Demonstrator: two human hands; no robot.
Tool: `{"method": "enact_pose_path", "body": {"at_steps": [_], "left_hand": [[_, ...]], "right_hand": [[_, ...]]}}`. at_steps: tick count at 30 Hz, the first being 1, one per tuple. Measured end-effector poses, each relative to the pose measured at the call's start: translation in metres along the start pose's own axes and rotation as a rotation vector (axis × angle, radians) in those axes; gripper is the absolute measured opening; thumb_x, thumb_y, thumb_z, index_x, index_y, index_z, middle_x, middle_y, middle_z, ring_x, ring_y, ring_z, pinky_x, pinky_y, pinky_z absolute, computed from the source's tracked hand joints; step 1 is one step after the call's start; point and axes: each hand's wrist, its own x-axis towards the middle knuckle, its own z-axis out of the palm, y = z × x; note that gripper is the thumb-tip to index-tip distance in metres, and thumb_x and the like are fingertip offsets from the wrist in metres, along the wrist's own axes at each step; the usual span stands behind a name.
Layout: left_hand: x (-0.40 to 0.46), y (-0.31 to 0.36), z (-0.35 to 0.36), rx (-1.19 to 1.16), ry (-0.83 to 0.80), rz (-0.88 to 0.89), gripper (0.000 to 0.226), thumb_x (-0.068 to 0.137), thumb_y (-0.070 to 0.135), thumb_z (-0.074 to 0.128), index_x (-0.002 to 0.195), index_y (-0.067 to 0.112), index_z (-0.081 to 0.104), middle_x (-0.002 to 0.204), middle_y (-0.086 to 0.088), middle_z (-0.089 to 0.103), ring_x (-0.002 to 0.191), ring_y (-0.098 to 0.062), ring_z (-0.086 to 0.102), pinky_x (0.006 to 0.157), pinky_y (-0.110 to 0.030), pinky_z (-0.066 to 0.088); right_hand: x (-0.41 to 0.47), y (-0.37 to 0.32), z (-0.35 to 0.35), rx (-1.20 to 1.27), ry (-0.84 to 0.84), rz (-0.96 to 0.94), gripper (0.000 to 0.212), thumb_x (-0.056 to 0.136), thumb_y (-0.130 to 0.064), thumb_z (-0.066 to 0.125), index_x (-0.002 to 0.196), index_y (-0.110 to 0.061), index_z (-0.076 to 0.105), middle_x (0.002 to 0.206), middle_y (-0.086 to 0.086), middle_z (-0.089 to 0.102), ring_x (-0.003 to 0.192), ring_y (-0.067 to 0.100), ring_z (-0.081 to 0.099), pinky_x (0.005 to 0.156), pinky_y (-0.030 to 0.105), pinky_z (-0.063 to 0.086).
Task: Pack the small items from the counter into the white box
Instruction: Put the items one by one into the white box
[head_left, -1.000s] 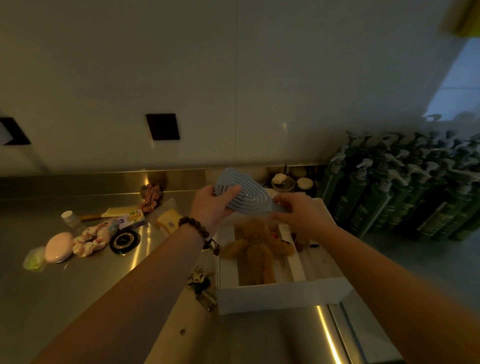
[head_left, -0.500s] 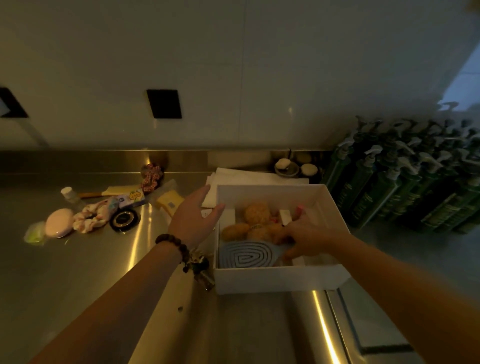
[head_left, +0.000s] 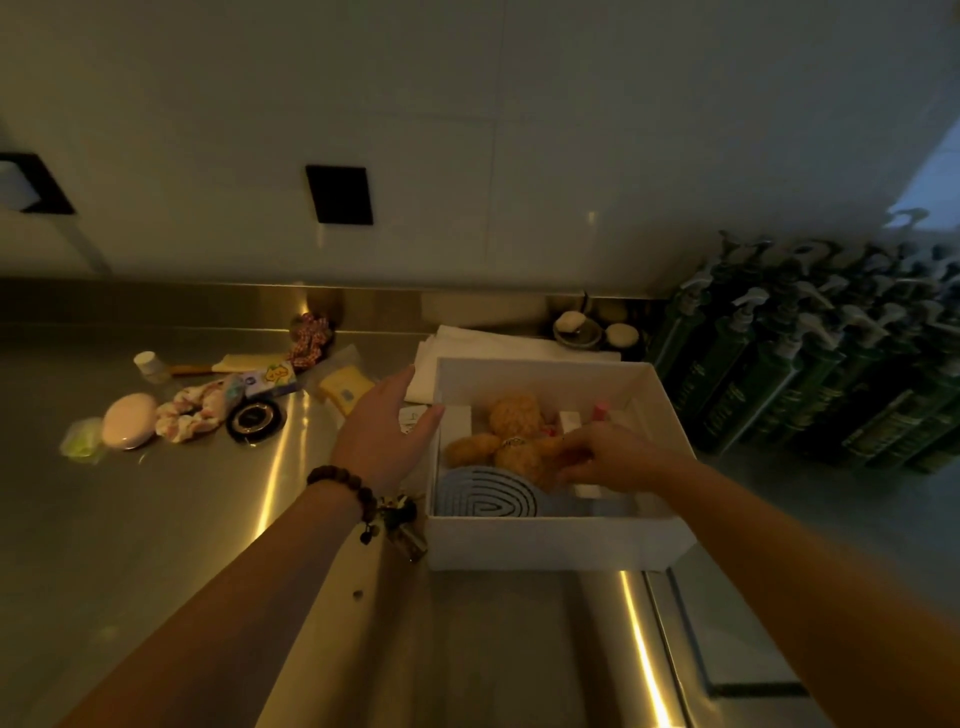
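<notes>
The blue brush (head_left: 491, 492), held over the white box (head_left: 550, 545) a second ago, is now lying inside it at the near wall, against the plush bear (head_left: 514, 434). The right hand (head_left: 613, 457) is staying in the box, fingers curled at the bear; whether it is gripping is unclear. The left hand (head_left: 384, 431) is hovering open beside the box. More items are waiting on the bench (head_left: 156, 519), left of the box.

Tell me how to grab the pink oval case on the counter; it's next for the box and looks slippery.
Take the pink case across its narrow width, coming from above with thumb on one long side and fingers on the other. It lies flat, smooth and domed, so end grips would likely slip. The scrunchie crowds its right end; the left hand is nearer.
</notes>
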Motion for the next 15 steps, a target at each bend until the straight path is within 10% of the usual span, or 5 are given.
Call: {"method": "enact_pose_path", "body": {"at_steps": [5, 7, 15], "left_hand": [[-0.005, -0.003, -0.010, 0.126, -0.021, -0.061, 0.061, 0.089, 0.044, 0.053, 0.140, 0.017, 0.036, 0.140, -0.005, 0.045, 0.124, -0.020, 0.043, 0.098, -0.031, 0.036], [-0.012, -0.004, -0.018, 0.191, -0.031, -0.083, 0.062, 0.089, 0.046, 0.051, 0.141, 0.017, 0.035, 0.142, -0.005, 0.042, 0.128, -0.021, 0.039, 0.102, -0.035, 0.034], [-0.044, -0.029, -0.063, 0.350, 0.009, -0.186, 0.064, 0.090, 0.050, 0.045, 0.143, 0.016, 0.033, 0.145, -0.006, 0.040, 0.131, -0.022, 0.037, 0.107, -0.038, 0.032]], "right_hand": [[-0.006, -0.025, -0.007, 0.162, 0.295, -0.045, 0.028, 0.089, -0.037, 0.060, 0.113, -0.023, 0.063, 0.108, -0.003, 0.063, 0.094, 0.009, 0.056, 0.076, 0.019, 0.046], [-0.001, -0.040, -0.007, 0.073, 0.316, -0.058, 0.035, 0.091, -0.042, 0.053, 0.119, -0.023, 0.060, 0.116, 0.001, 0.061, 0.106, 0.018, 0.056, 0.093, 0.037, 0.045], [0.044, -0.110, 0.015, 0.077, 0.310, -0.215, 0.050, 0.091, -0.047, 0.051, 0.136, -0.026, 0.045, 0.148, -0.003, 0.034, 0.132, 0.017, 0.035, 0.105, 0.035, 0.030]]}}
